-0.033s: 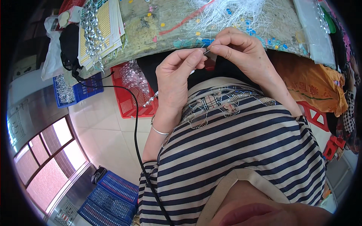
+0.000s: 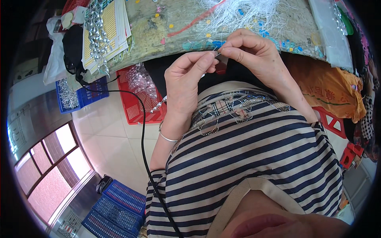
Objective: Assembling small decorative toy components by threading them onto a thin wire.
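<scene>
Both of my hands meet at the near edge of the worktable. My left hand [image 2: 184, 79] has thumb and forefinger pressed together on a thin, pale, thread-like strand [image 2: 217, 54]. Close beside it, the thumb and fingers of my right hand [image 2: 254, 51] pinch toward the same strand. The strand is too fine to make out fully at the fingertips. A small white bit [image 2: 203, 75] shows under my left fingers. Next to my left wrist hangs a silver twisted piece [image 2: 158, 105]; its upper end is hidden behind the hand. Just beyond my hands lies a loose heap of white threads [image 2: 246, 16].
The worn worktable [image 2: 147, 35] carries silver twisted strips [image 2: 97, 39], yellow-lined cards [image 2: 119, 23] and a red cord [image 2: 194, 20]. A black cable [image 2: 143, 131] runs past my left arm. Below are a red basket [image 2: 131, 107], a blue basket [image 2: 93, 93] and an orange bag [image 2: 325, 87].
</scene>
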Demonstrator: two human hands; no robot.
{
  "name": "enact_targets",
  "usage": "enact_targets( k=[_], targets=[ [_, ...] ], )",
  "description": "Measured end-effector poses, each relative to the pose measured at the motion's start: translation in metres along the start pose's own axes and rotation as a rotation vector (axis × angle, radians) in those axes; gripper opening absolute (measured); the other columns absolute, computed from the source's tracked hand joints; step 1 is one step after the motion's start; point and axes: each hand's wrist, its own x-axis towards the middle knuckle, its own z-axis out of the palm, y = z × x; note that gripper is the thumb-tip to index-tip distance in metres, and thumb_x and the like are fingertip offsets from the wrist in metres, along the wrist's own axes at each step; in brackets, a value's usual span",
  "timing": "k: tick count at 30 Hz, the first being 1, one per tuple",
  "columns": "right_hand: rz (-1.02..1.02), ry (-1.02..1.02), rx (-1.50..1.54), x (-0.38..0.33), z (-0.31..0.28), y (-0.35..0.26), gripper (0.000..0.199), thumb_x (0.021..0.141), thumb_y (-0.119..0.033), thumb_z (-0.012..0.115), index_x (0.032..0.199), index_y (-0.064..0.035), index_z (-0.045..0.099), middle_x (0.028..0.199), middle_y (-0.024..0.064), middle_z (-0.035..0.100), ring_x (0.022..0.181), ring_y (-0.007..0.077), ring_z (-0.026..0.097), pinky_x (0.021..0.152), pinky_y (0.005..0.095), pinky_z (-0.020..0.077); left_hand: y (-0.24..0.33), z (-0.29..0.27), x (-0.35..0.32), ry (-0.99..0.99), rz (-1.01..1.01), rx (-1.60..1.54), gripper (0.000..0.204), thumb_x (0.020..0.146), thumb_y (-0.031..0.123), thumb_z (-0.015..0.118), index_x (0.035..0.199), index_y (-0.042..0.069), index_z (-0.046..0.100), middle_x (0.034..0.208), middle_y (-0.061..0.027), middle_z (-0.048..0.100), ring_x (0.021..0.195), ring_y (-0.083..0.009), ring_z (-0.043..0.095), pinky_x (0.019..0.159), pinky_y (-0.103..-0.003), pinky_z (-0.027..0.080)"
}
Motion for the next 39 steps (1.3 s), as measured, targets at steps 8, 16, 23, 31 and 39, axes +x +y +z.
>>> enact_targets(
  k=[8, 16, 23, 31, 39],
  targets=[
    [-0.001, -0.009, 0.031, 0.0, 0.001, -0.001, 0.008, 0.085, -0.006, 0.064, 0.091, -0.0022, 0.068, 0.087, 0.0013, 0.059, 0.082, 0.0085, 0.056, 0.075, 0.0211, 0.0458, 0.004, 0.002, -0.003, -0.034, -0.04, 0.165, 0.015, 0.084, 0.012, 0.067, 0.094, 0.001, 0.068, 0.082, -0.0052, 0.067, 0.071, -0.0074, 0.057, 0.066, -0.02, 0.043],
    [0.027, -0.013, -0.012, -0.001, 0.001, 0.002, 0.012, 0.088, -0.01, 0.062, 0.094, -0.0026, 0.069, 0.089, 0.0016, 0.061, 0.084, 0.0088, 0.056, 0.076, 0.0221, 0.0448, 0.006, 0.007, -0.005, -0.037, -0.036, 0.112, 0.013, 0.083, 0.01, 0.067, 0.092, 0.001, 0.068, 0.079, -0.0028, 0.065, 0.07, -0.0056, 0.053, 0.064, -0.019, 0.04],
    [0.094, -0.004, 0.072, -0.006, -0.006, 0.002, 0.02, 0.092, -0.019, 0.057, 0.097, -0.0036, 0.069, 0.092, 0.0009, 0.061, 0.087, 0.0097, 0.054, 0.079, 0.0237, 0.0429, 0.008, 0.004, -0.005, -0.063, -0.045, 0.113, 0.011, 0.084, 0.003, 0.065, 0.093, -0.003, 0.066, 0.084, -0.0056, 0.066, 0.077, -0.008, 0.06, 0.072, -0.02, 0.047],
    [0.173, -0.029, 0.164, -0.008, -0.003, 0.0, 0.016, 0.087, -0.013, 0.062, 0.098, -0.0038, 0.07, 0.093, 0.0014, 0.061, 0.088, 0.0095, 0.055, 0.08, 0.0236, 0.044, 0.006, 0.006, -0.005, -0.059, -0.027, 0.135, 0.011, 0.082, 0.007, 0.066, 0.091, 0.001, 0.068, 0.08, -0.002, 0.064, 0.073, -0.006, 0.054, 0.065, -0.019, 0.04],
    [-0.024, -0.082, -0.106, -0.005, -0.003, -0.005, 0.009, 0.084, -0.006, 0.064, 0.092, -0.0019, 0.068, 0.089, 0.0027, 0.059, 0.087, 0.012, 0.056, 0.077, 0.0236, 0.0446, 0.007, 0.005, -0.007, -0.094, -0.04, 0.184, 0.012, 0.082, 0.008, 0.067, 0.092, 0.001, 0.068, 0.08, -0.0022, 0.065, 0.072, -0.0067, 0.055, 0.066, -0.02, 0.04]
  ],
)
